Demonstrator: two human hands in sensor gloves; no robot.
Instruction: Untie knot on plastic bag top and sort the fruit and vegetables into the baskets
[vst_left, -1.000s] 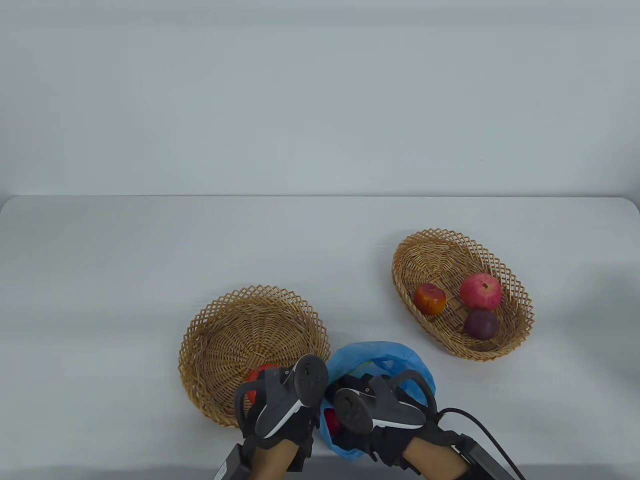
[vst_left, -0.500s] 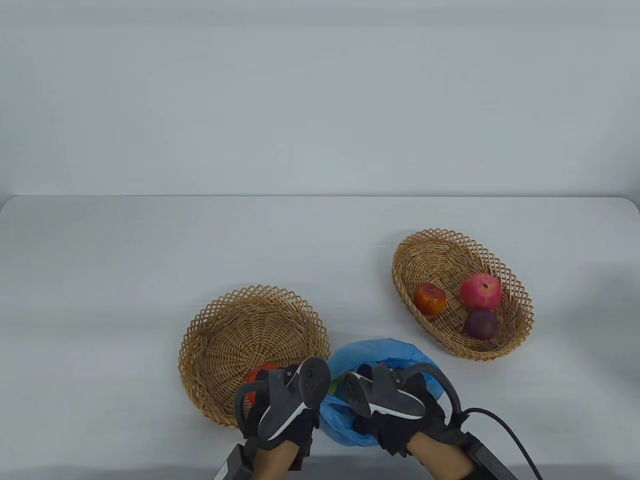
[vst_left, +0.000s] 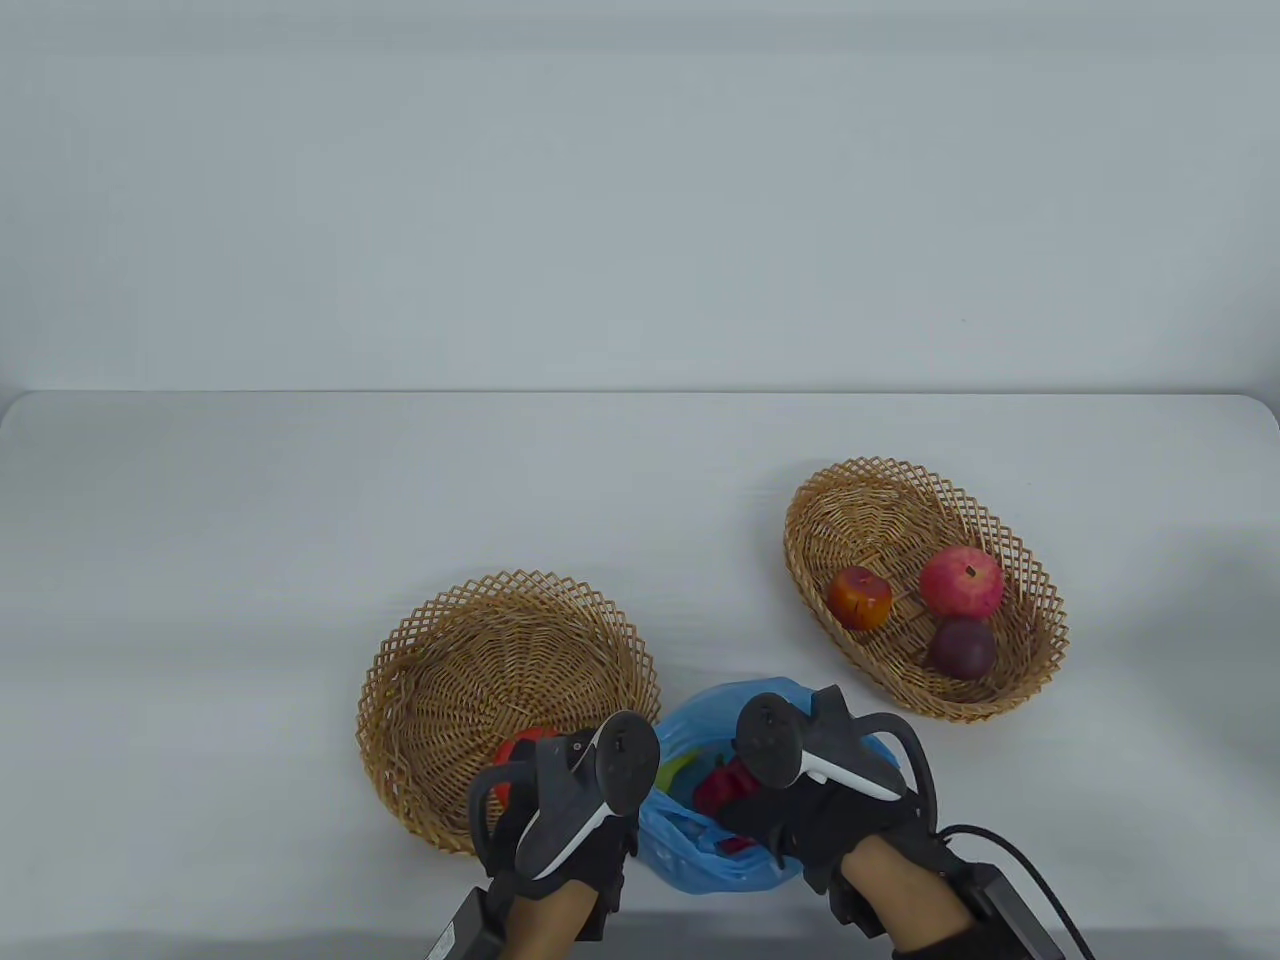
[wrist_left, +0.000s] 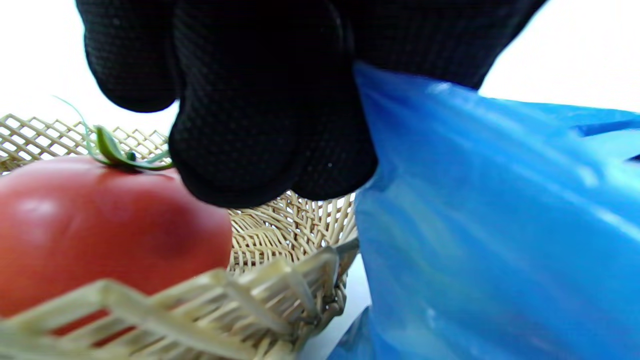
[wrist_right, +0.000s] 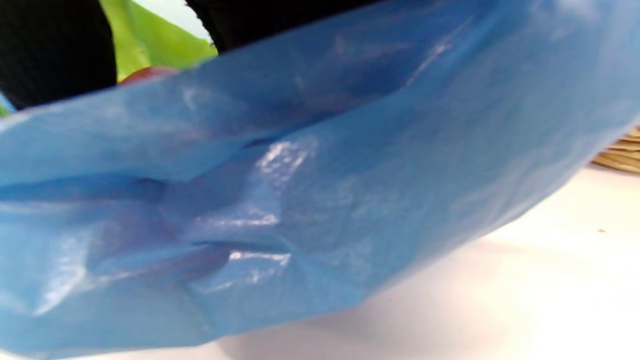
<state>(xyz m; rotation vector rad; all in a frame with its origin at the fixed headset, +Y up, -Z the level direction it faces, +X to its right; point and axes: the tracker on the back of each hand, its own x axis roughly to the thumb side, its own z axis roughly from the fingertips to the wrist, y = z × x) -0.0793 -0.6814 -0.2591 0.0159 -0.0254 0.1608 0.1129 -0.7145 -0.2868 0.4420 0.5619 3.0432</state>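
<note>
2 wicker baskets sit on the counter (vst_left: 250, 520): the round basket (vst_left: 480, 660) holds 1 red tomato (wrist_left: 100, 225), the oval basket (vst_left: 900, 520) holds 3 fruits (vst_left: 962, 583). 1 blue plastic bag (vst_left: 710, 870) lies open between the 2 hands, just beside the round basket. The left hand (vst_left: 560, 850) pinches the bag's left edge in a curled grip. The right hand (vst_left: 815, 825) reaches into the bag's mouth over red and green produce (vst_left: 715, 785); I cannot tell what its grip holds.
</note>
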